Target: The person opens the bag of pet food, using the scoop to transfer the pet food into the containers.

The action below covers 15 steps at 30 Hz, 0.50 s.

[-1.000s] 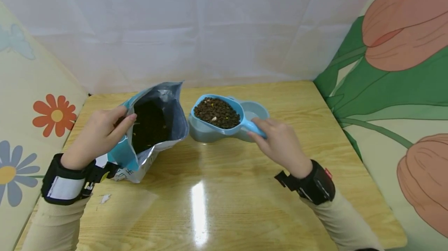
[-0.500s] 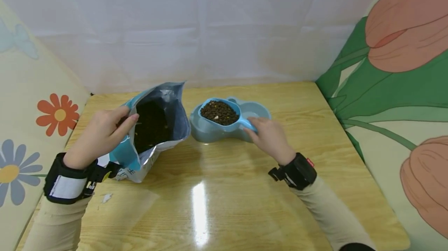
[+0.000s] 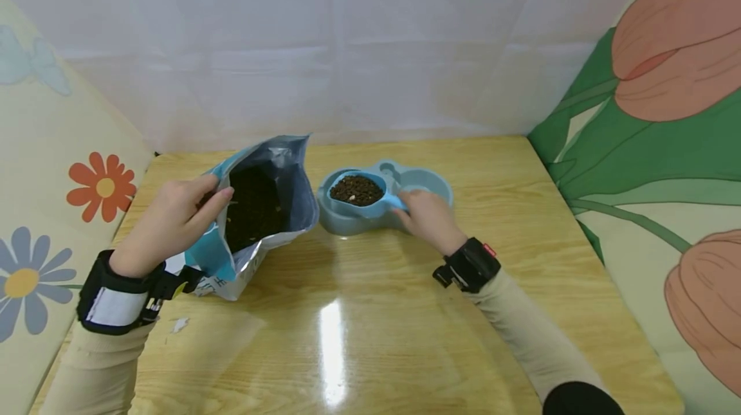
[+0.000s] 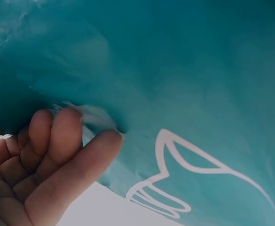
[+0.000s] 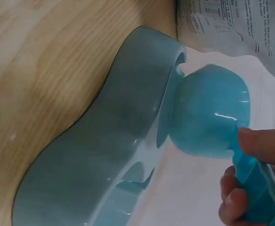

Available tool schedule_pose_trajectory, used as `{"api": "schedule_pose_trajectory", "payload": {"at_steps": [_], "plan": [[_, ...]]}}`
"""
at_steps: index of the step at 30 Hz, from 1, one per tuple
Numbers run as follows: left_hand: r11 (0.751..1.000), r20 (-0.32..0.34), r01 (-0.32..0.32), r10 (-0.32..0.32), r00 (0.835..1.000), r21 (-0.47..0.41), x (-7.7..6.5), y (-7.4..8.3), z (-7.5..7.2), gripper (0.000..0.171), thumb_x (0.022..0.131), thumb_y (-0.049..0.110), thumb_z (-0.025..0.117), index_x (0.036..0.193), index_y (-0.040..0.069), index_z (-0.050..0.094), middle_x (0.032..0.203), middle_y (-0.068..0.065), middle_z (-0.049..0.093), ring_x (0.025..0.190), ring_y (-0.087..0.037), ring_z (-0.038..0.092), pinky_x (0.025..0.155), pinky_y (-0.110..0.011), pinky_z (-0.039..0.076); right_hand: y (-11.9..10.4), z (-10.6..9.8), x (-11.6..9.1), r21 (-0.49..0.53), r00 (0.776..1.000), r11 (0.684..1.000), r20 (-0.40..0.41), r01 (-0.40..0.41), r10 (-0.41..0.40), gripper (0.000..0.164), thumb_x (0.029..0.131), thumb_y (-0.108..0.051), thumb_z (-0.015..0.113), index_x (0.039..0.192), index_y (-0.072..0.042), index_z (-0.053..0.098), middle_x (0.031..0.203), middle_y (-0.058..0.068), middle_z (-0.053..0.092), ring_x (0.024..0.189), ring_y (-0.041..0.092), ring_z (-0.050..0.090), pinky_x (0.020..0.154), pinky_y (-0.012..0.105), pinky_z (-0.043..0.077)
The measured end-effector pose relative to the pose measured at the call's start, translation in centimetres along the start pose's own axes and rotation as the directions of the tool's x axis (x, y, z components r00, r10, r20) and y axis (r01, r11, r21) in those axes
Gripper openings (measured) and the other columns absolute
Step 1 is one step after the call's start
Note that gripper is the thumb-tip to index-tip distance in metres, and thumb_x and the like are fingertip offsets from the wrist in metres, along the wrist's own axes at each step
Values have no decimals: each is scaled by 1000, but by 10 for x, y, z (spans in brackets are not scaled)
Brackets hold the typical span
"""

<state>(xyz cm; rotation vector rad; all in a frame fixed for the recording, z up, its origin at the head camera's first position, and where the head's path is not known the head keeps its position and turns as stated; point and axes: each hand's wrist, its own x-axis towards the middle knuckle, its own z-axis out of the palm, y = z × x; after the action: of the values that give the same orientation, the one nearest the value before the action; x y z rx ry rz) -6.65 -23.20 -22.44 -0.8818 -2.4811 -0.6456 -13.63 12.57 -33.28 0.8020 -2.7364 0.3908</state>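
Note:
My left hand [image 3: 179,222] grips the near-left rim of a teal and silver foil bag [image 3: 211,251], thumb inside and fingers outside. The bag stands with its mouth wide, and dark brown kibble [image 3: 255,212] shows inside. With my right hand [image 3: 428,219] I hold a blue scoop [image 5: 210,110] by its handle, thumb on top and fingers curled beneath. Brown kibble [image 3: 357,190] with a few pale bits fills the scoop. It sits level over the left hollow of a grey-blue double pet bowl [image 5: 95,122], close at the bowl's rim in the right wrist view.
The bowl's right hollow [image 3: 421,178] lies beside my right fingers. A small white scrap [image 3: 180,324] is on the wooden table [image 3: 393,331] at the near left. A white cloth [image 3: 347,48] hangs behind, and flower-printed panels [image 3: 671,177] flank the sides.
My right hand has moved left and lowered the filled scoop from above the bowl to its left hollow. My left hand keeps its grip on the bag.

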Motion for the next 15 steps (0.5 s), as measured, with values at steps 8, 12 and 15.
{"api": "schedule_pose_trajectory", "payload": {"at_steps": [8,12,15], "plan": [[1000,5,7,-7,1000,11,0,-1,0,29,90,13,54,65,13,40,53,11,23,43,-3,24,41,-23,23,-3,-6,20,-34,995,999,102,-6,9,30,85,-23,62,66,-12,41,55,-1,34,48,15,39,45,27,31],[1000,5,11,-11,1000,11,0,0,0,28,88,9,56,65,13,40,53,11,23,43,-3,24,41,-23,23,-3,-7,28,-41,988,999,153,-24,30,30,86,-22,61,65,-12,43,55,-1,33,48,13,38,45,25,30],[1000,2,13,-13,1000,10,0,0,1,29,84,3,58,64,13,39,53,11,23,43,-3,24,40,-23,23,-3,-7,34,-47,981,998,190,-36,45,28,85,-21,62,65,-11,44,56,-1,36,50,13,40,46,25,33]]}}
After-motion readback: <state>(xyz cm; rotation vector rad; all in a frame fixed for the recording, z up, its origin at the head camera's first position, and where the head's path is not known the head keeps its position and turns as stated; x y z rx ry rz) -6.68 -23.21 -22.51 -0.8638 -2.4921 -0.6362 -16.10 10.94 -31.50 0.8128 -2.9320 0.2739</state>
